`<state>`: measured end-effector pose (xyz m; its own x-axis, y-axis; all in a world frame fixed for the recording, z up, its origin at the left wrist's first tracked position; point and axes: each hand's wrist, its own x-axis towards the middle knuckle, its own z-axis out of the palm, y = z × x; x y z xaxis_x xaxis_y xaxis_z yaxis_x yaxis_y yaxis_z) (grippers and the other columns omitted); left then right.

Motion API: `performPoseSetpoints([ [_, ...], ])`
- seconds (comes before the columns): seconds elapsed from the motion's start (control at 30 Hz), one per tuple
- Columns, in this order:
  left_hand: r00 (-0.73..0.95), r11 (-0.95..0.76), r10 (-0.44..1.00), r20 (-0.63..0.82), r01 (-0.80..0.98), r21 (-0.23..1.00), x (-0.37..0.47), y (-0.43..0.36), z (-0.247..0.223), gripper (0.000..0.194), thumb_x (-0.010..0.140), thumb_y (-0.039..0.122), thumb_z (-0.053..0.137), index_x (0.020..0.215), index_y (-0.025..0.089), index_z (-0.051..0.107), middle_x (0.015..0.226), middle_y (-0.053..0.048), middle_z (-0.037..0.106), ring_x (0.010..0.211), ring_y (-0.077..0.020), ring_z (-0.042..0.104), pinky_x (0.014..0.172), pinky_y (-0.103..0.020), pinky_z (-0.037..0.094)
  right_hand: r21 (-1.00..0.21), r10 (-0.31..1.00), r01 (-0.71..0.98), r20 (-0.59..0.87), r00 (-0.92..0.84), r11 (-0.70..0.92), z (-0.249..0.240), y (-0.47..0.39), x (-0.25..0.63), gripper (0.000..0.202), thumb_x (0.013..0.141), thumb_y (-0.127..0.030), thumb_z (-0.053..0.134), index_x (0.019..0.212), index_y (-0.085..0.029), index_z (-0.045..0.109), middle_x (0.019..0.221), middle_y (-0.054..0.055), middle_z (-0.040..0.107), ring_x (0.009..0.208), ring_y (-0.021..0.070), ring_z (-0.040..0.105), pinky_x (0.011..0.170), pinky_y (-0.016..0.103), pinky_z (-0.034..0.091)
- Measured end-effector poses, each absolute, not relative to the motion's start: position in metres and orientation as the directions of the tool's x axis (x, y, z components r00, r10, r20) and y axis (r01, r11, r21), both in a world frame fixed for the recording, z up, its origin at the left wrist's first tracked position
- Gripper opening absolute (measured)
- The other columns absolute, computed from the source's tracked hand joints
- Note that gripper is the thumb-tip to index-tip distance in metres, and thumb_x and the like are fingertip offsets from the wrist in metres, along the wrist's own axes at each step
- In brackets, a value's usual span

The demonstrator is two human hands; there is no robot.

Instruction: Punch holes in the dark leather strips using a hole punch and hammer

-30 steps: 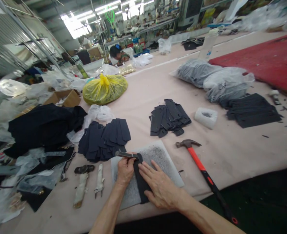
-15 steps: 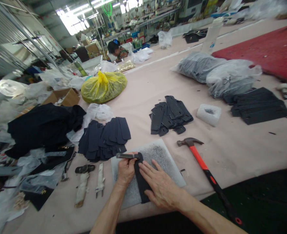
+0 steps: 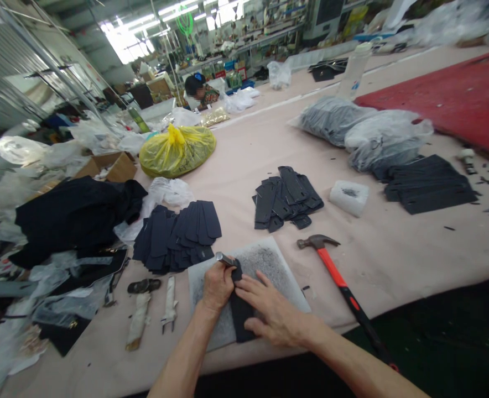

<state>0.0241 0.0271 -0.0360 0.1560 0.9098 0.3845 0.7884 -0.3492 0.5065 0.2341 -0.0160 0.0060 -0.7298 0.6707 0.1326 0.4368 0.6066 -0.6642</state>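
Note:
My left hand (image 3: 218,286) is closed round a short metal punch (image 3: 224,258), its fingers wrapped on the shaft. The lower tip of the punch is hidden by the hand, close to the top end of a dark fabric strip (image 3: 243,316). My right hand (image 3: 271,309) lies flat with fingers spread, pressing on the strip's right edge. Strip and hands rest over a whitish pad (image 3: 288,271) speckled with black marks. To the right of the pad lies a claw hammer (image 3: 331,265) with a red and black handle.
Dark cut pieces (image 3: 176,235) are piled left of the pad, more pieces (image 3: 286,196) behind it and others (image 3: 429,185) at right. A white block (image 3: 349,198), a wrapped-handle hammer (image 3: 139,318), a two-pronged tool (image 3: 168,307) and a yellow bag (image 3: 178,152) lie about. A person (image 3: 203,91) sits beyond.
The punch has swung from lying nearly flat to a more upright tilt in my left hand. My right hand stays on the strip. The view has shifted slightly.

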Motion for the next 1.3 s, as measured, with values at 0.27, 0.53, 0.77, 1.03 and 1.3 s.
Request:
performPoseSetpoints([
  [0.27, 0.146, -0.314, 0.924, 0.354, 0.818, 0.482, 0.024, 0.025, -0.039, 0.015, 0.089, 0.014, 0.049, 0.097, 0.019, 0.060, 0.087, -0.009, 0.072, 0.083, -0.0221, 0.070, 0.077, -0.032, 0.055, -0.311, 0.995, 0.950, 0.090, 0.034, -0.004, -0.012, -0.022, 0.359, 0.038, 0.085, -0.035, 0.051, 0.114, -0.012, 0.057, 0.112, 0.021, 0.059, 0.101, 0.0359, 0.058, 0.087, 0.050, 0.047],
  [0.53, 0.137, -0.303, 0.929, 0.344, 0.813, 0.497, 0.026, 0.023, -0.032, 0.016, 0.086, 0.010, 0.052, 0.097, 0.020, 0.059, 0.083, -0.005, 0.069, 0.080, -0.0211, 0.068, 0.073, -0.030, 0.052, -0.755, 0.794, 0.266, -0.604, 0.075, -0.599, -0.011, -0.042, 0.376, 0.020, 0.076, -0.036, 0.061, 0.080, -0.020, 0.050, 0.069, -0.001, 0.052, 0.057, 0.0146, 0.052, 0.052, 0.027, 0.046],
  [0.77, 0.122, -0.311, 0.922, 0.367, 0.798, 0.516, 0.025, 0.023, -0.037, 0.017, 0.085, 0.010, 0.052, 0.097, 0.020, 0.058, 0.083, -0.005, 0.070, 0.079, -0.0209, 0.068, 0.072, -0.029, 0.052, -0.844, 0.848, 0.078, -0.528, 0.057, -0.531, 0.080, -0.025, 0.325, 0.038, 0.087, -0.059, 0.051, 0.086, -0.021, 0.051, 0.057, -0.009, 0.038, 0.036, 0.0060, 0.028, 0.031, 0.018, 0.024],
  [1.03, 0.101, -0.291, 0.928, 0.360, 0.798, 0.527, 0.026, 0.024, -0.033, 0.018, 0.085, 0.010, 0.050, 0.095, 0.021, 0.059, 0.079, -0.005, 0.069, 0.078, -0.0218, 0.069, 0.070, -0.030, 0.052, -0.547, 0.871, 0.681, 0.361, -0.332, 0.486, 0.163, 0.007, 0.271, 0.031, 0.100, -0.040, 0.037, 0.079, -0.021, 0.050, 0.056, -0.001, 0.050, 0.044, 0.0121, 0.042, 0.044, 0.027, 0.025],
  [1.3, 0.105, -0.302, 0.924, 0.369, 0.792, 0.530, 0.027, 0.023, -0.033, 0.016, 0.085, 0.010, 0.051, 0.093, 0.021, 0.058, 0.080, -0.005, 0.069, 0.078, -0.0216, 0.069, 0.071, -0.029, 0.052, -0.496, 0.839, 0.708, 0.475, -0.265, 0.504, 0.210, 0.011, 0.268, 0.029, 0.101, -0.043, 0.038, 0.081, -0.024, 0.048, 0.053, -0.005, 0.046, 0.041, 0.0122, 0.040, 0.043, 0.026, 0.025],
])
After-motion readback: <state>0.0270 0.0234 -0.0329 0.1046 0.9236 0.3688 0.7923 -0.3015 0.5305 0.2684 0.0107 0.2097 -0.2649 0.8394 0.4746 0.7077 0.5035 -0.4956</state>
